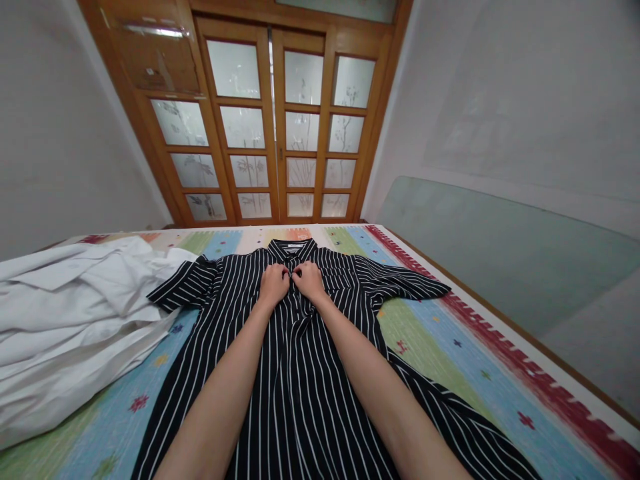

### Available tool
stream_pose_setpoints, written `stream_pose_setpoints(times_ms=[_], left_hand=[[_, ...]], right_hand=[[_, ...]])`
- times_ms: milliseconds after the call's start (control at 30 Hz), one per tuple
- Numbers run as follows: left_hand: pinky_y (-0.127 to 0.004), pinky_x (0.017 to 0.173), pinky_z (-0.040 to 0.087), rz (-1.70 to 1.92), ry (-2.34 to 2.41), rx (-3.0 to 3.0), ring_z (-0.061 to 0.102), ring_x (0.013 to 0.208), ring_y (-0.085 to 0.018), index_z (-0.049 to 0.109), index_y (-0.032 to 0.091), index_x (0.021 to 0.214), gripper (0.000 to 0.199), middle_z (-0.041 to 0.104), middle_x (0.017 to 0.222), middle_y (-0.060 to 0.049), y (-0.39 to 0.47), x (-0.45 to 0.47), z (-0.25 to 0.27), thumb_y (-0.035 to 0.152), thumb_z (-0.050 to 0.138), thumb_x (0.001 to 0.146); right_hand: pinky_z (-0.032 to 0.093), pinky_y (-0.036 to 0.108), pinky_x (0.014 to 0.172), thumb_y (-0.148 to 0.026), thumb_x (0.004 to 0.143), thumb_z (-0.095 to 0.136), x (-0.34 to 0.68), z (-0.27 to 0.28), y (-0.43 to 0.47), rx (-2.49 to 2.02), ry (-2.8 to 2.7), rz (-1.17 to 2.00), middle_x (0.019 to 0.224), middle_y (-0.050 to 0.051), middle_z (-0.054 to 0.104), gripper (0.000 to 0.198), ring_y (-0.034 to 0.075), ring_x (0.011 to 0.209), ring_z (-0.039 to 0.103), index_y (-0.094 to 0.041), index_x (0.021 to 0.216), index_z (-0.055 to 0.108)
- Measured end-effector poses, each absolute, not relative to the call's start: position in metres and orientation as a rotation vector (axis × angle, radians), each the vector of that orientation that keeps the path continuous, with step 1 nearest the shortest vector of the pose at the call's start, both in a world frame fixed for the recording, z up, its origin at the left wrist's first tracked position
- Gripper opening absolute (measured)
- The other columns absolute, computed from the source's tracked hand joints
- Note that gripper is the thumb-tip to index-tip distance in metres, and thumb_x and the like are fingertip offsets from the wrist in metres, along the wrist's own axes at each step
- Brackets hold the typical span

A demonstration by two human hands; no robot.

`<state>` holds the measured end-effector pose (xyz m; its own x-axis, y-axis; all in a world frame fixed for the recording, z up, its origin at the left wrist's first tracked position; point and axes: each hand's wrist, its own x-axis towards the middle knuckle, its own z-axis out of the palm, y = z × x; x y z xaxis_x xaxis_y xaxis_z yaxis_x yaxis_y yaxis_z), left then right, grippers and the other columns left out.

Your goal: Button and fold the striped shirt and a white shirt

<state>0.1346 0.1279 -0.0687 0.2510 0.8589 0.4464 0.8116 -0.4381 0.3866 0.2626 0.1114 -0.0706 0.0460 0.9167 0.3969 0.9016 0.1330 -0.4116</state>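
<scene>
A black short-sleeved shirt with white stripes [280,373] lies face up, its collar at the far end and both sleeves spread out. On its front placket, a little below the collar, my left hand [275,285] pinches the cloth with bent fingers. Close beside it, my right hand [308,281] is closed on the placket as well, the fingertips of the two hands almost meeting. Any button between the fingers is too small to make out. Below the hands the shirt front is slightly gathered, and its lower right side flares out.
A heap of white clothing [75,313] lies at the left, touching the striped shirt's left sleeve. Underneath is a colourful patterned bed cover [440,360]. A pale green headboard-like panel [500,247] stands along the right wall. Wooden glazed doors [274,133] close off the far end.
</scene>
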Motion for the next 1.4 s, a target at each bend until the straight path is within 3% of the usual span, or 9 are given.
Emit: stream_pose_setpoints(times_ms=[333, 533, 667, 900, 1067, 1233, 1400], left_hand=[[-0.039, 0.098, 0.044, 0.760, 1.654, 2.469, 0.063, 0.109, -0.025, 0.066, 0.017, 0.111, 0.031, 0.070, 0.116, -0.010, 0.101, 0.133, -0.062, 0.019, 0.044, 0.090], [-0.043, 0.111, 0.032, 0.679, 1.619, 2.484, 0.049, 0.130, -0.026, 0.057, 0.017, 0.126, 0.037, 0.057, 0.137, -0.013, 0.090, 0.129, -0.067, 0.027, 0.045, 0.092], [-0.044, 0.105, 0.038, 0.787, 1.578, 2.502, 0.056, 0.120, -0.027, 0.059, 0.016, 0.120, 0.032, 0.063, 0.127, -0.014, 0.085, 0.126, -0.066, 0.026, 0.046, 0.092], [-0.041, 0.085, 0.046, 0.932, 1.491, 2.678, 0.058, 0.096, -0.028, 0.065, 0.021, 0.079, 0.013, 0.067, 0.091, -0.010, 0.070, 0.124, -0.058, 0.017, 0.053, 0.083], [-0.037, 0.082, 0.047, 0.853, 1.513, 2.681, 0.060, 0.090, -0.025, 0.066, 0.020, 0.080, 0.013, 0.066, 0.088, -0.009, 0.066, 0.125, -0.056, 0.018, 0.053, 0.083], [-0.037, 0.082, 0.048, 0.828, 1.499, 2.704, 0.060, 0.091, -0.025, 0.067, 0.019, 0.084, 0.013, 0.066, 0.092, -0.009, 0.063, 0.122, -0.058, 0.022, 0.054, 0.084], [-0.037, 0.083, 0.047, 0.820, 1.464, 2.706, 0.059, 0.093, -0.024, 0.067, 0.019, 0.086, 0.015, 0.065, 0.095, -0.009, 0.063, 0.120, -0.062, 0.023, 0.053, 0.087]], right_hand=[[0.040, 0.037, 0.088, -0.021, 0.097, 0.038, 0.252, -0.059, 0.097, -1.867, -1.988, -0.179, 0.112, 0.014, 0.061, 0.029, 0.025, 0.107, 0.049, -0.015, 0.107, 0.065], [0.040, 0.037, 0.094, -0.018, 0.094, 0.042, 0.261, -0.059, 0.085, -1.843, -2.068, -0.041, 0.125, 0.012, 0.059, 0.034, 0.025, 0.115, 0.048, -0.017, 0.121, 0.063], [0.040, 0.038, 0.100, -0.013, 0.092, 0.046, 0.272, -0.062, 0.077, -1.722, -2.096, 0.104, 0.134, 0.010, 0.058, 0.038, 0.022, 0.121, 0.050, -0.019, 0.127, 0.061], [0.043, 0.035, 0.103, -0.007, 0.083, 0.060, 0.282, -0.060, 0.071, -1.586, -1.949, 0.304, 0.121, 0.003, 0.069, 0.028, 0.019, 0.118, 0.061, -0.024, 0.100, 0.075], [0.045, 0.033, 0.098, -0.009, 0.083, 0.061, 0.279, -0.058, 0.073, -1.666, -1.976, 0.274, 0.119, 0.004, 0.070, 0.024, 0.021, 0.114, 0.063, -0.023, 0.094, 0.075], [0.049, 0.034, 0.088, -0.022, 0.081, 0.068, 0.276, -0.053, 0.074, -1.743, -1.958, 0.283, 0.104, 0.005, 0.074, 0.012, 0.024, 0.102, 0.066, -0.025, 0.090, 0.075], [0.046, 0.033, 0.086, -0.030, 0.084, 0.066, 0.273, -0.051, 0.068, -1.767, -1.908, 0.242, 0.101, 0.005, 0.074, 0.013, 0.023, 0.098, 0.065, -0.025, 0.094, 0.073]])
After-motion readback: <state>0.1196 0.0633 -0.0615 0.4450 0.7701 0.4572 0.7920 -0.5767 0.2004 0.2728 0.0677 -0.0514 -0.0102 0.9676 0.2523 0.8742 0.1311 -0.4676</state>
